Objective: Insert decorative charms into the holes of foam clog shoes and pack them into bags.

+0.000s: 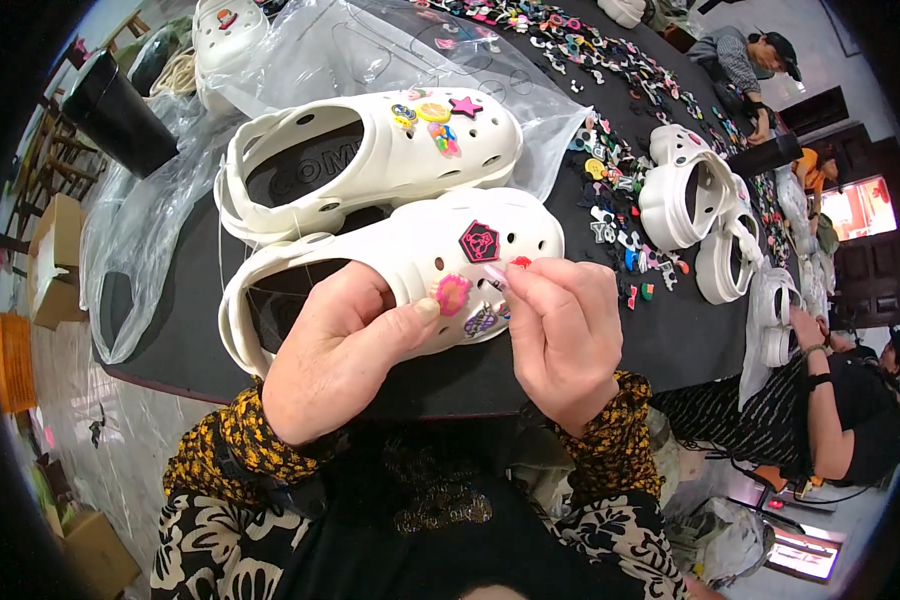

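Observation:
A white clog (410, 240) lies nearest me on the black table, its toe to the right. My left hand (335, 335) grips it, with the fingers inside the foot opening and the thumb on top beside a pink flower charm (453, 295). My right hand (567, 325) pinches a small pale shoe charm (494, 275) against the upper; the fingers partly cover it. Around it sit a black and pink pentagon charm (479, 241), a red charm and a purple patterned charm (479, 320). Behind lies a second white clog (440, 150) with several charms, among them a pink star (464, 106).
Loose colourful charms (610, 180) cover the table's far and right parts. Clear plastic (370, 60) lies behind the clogs. More white clogs (682, 200) stand at right, where other people (750, 70) work. A black bin-like container (120, 112) is at left.

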Motion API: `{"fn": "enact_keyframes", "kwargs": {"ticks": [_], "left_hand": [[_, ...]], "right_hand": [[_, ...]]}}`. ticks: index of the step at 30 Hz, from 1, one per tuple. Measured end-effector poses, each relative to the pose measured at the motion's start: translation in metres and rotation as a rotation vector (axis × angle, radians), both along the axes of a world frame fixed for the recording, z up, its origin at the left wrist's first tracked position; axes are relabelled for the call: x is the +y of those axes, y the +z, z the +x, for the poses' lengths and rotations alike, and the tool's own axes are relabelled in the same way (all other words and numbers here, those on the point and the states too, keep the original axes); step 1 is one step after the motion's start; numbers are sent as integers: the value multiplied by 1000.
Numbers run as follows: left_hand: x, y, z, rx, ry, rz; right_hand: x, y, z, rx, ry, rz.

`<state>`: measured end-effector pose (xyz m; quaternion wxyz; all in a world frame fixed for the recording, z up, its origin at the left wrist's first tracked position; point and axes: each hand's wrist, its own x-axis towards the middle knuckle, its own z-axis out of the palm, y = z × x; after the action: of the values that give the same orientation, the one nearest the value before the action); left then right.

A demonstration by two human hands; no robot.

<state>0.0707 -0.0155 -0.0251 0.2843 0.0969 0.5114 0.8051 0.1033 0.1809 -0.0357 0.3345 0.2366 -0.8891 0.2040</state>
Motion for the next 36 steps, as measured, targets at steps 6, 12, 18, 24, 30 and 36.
{"fn": "enact_keyframes", "kwargs": {"ticks": [6,12,18,24,30,36], "left_hand": [[0,0,-1,-4,0,-10],[-1,-2,1,32,21,-49],[1,-5,0,141,24,-107],[0,-8,0,335,63,-283],[0,-9,2,493,137,-358],[0,-16,5,635,167,-413]], "right_hand": [[-3,-2,0,79,-2,115],[-6,-5,4,124,-9,192],[-9,7,13,77,-74,374],[-16,14,17,-22,-65,509],[-18,21,13,-107,0,545],[-19,25,8,-108,63,550]]}}
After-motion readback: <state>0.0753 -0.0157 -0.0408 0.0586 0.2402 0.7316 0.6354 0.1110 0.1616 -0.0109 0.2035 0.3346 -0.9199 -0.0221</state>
